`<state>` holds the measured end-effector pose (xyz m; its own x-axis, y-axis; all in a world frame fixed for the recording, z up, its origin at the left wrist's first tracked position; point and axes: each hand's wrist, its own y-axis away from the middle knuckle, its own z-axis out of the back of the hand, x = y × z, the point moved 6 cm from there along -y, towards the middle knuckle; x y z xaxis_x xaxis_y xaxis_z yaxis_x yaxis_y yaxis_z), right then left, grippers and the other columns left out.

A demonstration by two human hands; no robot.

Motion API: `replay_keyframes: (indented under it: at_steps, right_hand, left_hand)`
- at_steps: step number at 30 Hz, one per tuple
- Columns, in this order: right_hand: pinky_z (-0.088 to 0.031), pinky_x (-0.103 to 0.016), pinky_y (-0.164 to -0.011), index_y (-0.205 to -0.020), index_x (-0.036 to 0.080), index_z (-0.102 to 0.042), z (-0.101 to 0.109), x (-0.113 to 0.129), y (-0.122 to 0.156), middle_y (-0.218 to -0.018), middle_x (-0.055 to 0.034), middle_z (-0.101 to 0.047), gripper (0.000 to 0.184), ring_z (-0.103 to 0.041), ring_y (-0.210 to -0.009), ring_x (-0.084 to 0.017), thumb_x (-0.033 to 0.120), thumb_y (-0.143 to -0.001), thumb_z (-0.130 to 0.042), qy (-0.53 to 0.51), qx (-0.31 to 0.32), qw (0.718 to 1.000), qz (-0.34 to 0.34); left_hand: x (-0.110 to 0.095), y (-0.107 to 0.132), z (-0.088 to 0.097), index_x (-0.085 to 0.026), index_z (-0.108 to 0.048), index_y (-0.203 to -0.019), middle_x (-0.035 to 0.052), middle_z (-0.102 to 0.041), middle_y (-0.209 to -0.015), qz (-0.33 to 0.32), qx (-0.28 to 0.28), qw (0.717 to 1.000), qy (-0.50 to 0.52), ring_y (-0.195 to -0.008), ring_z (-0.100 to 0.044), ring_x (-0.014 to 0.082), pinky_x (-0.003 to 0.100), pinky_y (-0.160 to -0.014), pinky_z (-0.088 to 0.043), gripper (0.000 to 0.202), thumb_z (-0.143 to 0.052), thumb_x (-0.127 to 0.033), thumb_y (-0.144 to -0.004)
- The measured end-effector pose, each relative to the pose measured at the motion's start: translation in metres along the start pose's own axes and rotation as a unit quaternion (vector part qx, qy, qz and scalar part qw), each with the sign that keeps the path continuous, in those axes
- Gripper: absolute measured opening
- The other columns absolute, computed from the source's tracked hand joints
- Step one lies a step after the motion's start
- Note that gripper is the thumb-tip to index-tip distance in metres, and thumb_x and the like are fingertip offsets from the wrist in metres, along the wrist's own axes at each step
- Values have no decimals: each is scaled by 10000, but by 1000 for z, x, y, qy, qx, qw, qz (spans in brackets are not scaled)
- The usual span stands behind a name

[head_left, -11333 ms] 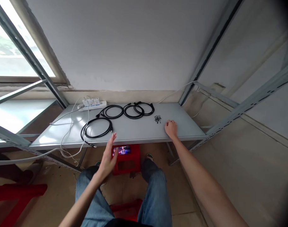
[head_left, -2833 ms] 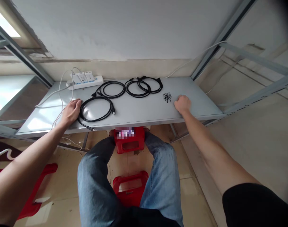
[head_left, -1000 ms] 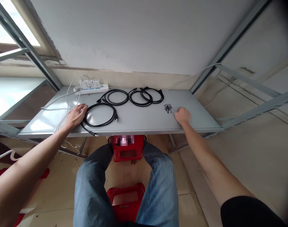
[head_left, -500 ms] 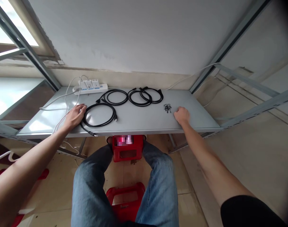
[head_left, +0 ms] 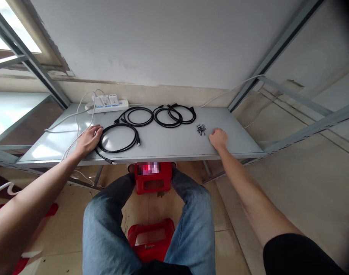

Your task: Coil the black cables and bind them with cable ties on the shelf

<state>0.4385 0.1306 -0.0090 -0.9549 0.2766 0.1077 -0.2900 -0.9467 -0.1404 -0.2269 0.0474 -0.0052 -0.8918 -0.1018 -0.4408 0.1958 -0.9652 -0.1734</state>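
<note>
My left hand [head_left: 90,139] lies on the grey tabletop with its fingers stretched out, at the left edge of a coiled black cable [head_left: 117,151]. Whether the fingertips touch the cable, I cannot tell. Behind that coil is a second black coil [head_left: 140,125]. To its right, two more coils, a middle one [head_left: 167,126] and a right one [head_left: 188,122], overlap each other. My right hand [head_left: 219,139] rests as a fist on the right part of the table, with nothing showing in it. Just left of it sits a small heap of short black ties [head_left: 201,130].
A white power strip [head_left: 121,105] with plugged-in adapters stands at the back left, its white cords running over the table's left side. Metal frame posts [head_left: 245,91] rise at both ends. Red plastic stools [head_left: 153,187] stand below, near my legs.
The whole view has shifted slightly, so things appear a little further left. Both hands keep their places on the table, and the cables and ties have not moved.
</note>
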Motion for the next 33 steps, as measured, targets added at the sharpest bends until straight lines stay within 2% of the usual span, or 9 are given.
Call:
replay_keyframes:
  at_steps: [16,26,33]
  right_hand:
    - [-462,-372,-944,-1293,87,-735,3,2,2,-1310,-237,-713,397,-673,-1164,-329,135,-984,-491,3,11,1000,-4]
    - [-467,-373,-933,-1285,93,-746,3,1,4,-1301,-231,-712,404,-669,-1135,-315,138,-983,-481,-1,0,1000,-3]
    - [-468,-387,-933,-1289,87,-745,1,1,1,-1293,-235,-711,423,-665,-1132,-323,140,-977,-463,6,-1,1000,-2]
  left_hand:
    - [-1,0,0,-158,-683,-1476,103,-578,-1667,-6,2,1000,-7,-1539,-530,332,518,-1321,-387,701,-289,-589,-1090]
    - [-5,2,2,-175,-684,-1471,96,-562,-1685,-2,8,1000,-3,-1566,-501,301,475,-1342,-358,703,-274,-598,-1087]
    - [-6,2,2,-175,-684,-1466,112,-570,-1676,-2,8,1000,-6,-1560,-509,315,489,-1336,-367,705,-273,-603,-1086]
